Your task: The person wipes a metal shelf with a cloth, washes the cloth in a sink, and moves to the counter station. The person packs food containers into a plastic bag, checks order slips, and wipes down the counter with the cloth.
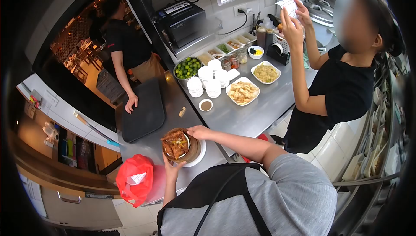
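Note:
Between my two hands is a round tan bamboo steamer [197, 150], tilted. In it sits a dish of glossy brown food pieces [174, 145], which look like chicken feet. My left hand [171, 169] grips the steamer's near left side, fingers partly hidden. My right hand [198, 132] is closed on its far right rim. Under the steamer shows a white plate [202, 154] on the steel counter. A red plastic bag [134, 179] with a paper slip stands left of my left hand.
A co-worker's hand rests on a black tray [144, 112]. Another co-worker at right holds up paper slips [289, 7]. White cup stacks [206, 76], a bowl of limes [187, 67], a sauce cup [206, 105] and plates of fried pieces [243, 91] and rice [265, 73] occupy the far counter.

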{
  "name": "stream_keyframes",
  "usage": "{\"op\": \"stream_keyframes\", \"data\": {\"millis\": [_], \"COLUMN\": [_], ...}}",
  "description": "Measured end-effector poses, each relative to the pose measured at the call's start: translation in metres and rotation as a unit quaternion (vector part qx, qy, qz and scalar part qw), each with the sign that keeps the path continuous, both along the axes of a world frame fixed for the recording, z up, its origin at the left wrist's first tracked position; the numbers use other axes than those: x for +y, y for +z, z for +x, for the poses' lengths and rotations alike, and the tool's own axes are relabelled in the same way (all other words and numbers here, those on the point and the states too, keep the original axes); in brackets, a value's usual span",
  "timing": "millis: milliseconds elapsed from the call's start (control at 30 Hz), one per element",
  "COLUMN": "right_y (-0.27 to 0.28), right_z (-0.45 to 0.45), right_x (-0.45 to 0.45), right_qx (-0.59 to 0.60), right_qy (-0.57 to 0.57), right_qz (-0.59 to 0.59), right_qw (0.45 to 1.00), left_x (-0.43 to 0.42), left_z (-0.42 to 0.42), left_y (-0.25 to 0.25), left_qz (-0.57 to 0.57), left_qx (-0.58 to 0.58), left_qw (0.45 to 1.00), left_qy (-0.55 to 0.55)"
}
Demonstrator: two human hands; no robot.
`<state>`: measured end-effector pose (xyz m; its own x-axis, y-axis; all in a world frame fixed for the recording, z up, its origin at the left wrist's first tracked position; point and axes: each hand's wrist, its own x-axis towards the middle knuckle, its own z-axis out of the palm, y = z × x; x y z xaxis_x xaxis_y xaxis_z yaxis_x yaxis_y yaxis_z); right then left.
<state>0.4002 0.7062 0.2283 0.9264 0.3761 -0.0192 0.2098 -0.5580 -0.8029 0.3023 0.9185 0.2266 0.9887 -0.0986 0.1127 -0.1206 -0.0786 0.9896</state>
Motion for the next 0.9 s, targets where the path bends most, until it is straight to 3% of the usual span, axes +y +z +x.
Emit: {"op": "stream_keyframes", "data": {"millis": [267, 367, 433, 500, 567, 600, 633, 700, 900], "right_y": [-0.01, -0.017, -0.024, -0.021, -0.014, -0.021, -0.03, 0.003, -0.003], "right_z": [0.004, 0.006, 0.007, 0.001, -0.008, -0.005, -0.002, -0.014, -0.004], "right_x": [0.0, -0.004, -0.006, -0.011, -0.016, -0.015, -0.013, -0.014, -0.011], "right_qx": [-0.007, 0.03, 0.067, 0.132, 0.226, 0.24, 0.257, 0.355, 0.378], "right_qy": [-0.003, 0.006, 0.0, -0.019, -0.043, -0.04, -0.034, -0.053, -0.077], "right_qz": [0.01, 0.048, 0.054, 0.093, 0.186, 0.198, 0.209, 0.226, 0.275], "right_qw": [1.0, 0.998, 0.996, 0.987, 0.955, 0.949, 0.943, 0.906, 0.881], "left_x": [0.006, 0.014, 0.025, 0.041, 0.049, 0.041, 0.034, 0.025, 0.031], "left_z": [0.0, 0.0, 0.001, 0.004, 0.009, 0.008, 0.011, 0.013, 0.028], "left_y": [-0.009, -0.01, -0.007, -0.031, -0.032, -0.018, -0.013, -0.006, -0.003], "left_qz": [0.044, 0.045, -0.082, -0.131, -0.207, -0.212, -0.238, -0.253, -0.277], "left_qx": [-0.015, 0.048, 0.097, 0.136, 0.297, 0.32, 0.333, 0.343, 0.354], "left_qw": [0.999, 0.998, 0.991, 0.982, 0.929, 0.922, 0.911, 0.902, 0.891], "left_qy": [0.002, -0.002, -0.031, 0.027, 0.075, 0.047, 0.055, 0.07, 0.071]}}
